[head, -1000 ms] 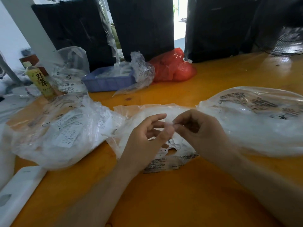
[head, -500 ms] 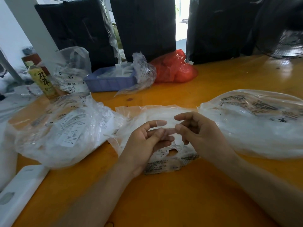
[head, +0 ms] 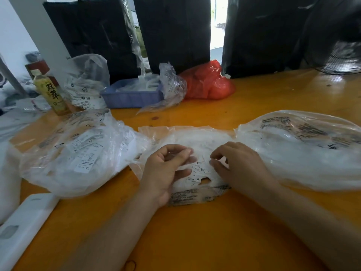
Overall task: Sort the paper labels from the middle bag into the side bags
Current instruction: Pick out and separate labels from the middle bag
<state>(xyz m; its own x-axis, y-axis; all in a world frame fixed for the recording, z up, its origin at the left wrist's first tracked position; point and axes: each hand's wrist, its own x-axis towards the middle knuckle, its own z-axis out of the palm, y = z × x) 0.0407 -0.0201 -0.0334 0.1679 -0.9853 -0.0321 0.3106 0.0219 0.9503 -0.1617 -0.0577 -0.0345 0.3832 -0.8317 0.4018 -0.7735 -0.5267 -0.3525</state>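
Three clear plastic bags lie in a row across the glossy orange wooden table [head: 195, 237], the row's long axis running left to right. The middle clear plastic bag [head: 195, 137] lies flat with its torn mouth toward the near edge, small white paper labels [head: 197, 173] showing in the opening. The left hand [head: 166, 171] rests on it, fingers loosely curled; whether they pinch a label I cannot tell. The right hand [head: 240, 165] hovers at the opening, fingertips narrowly bent, holding nothing that shows. The left clear bag of labels [head: 78, 153] reaches the left edge; the right clear bag [head: 302, 149] runs to the right edge. Bare tabletop lies open toward the near edge.
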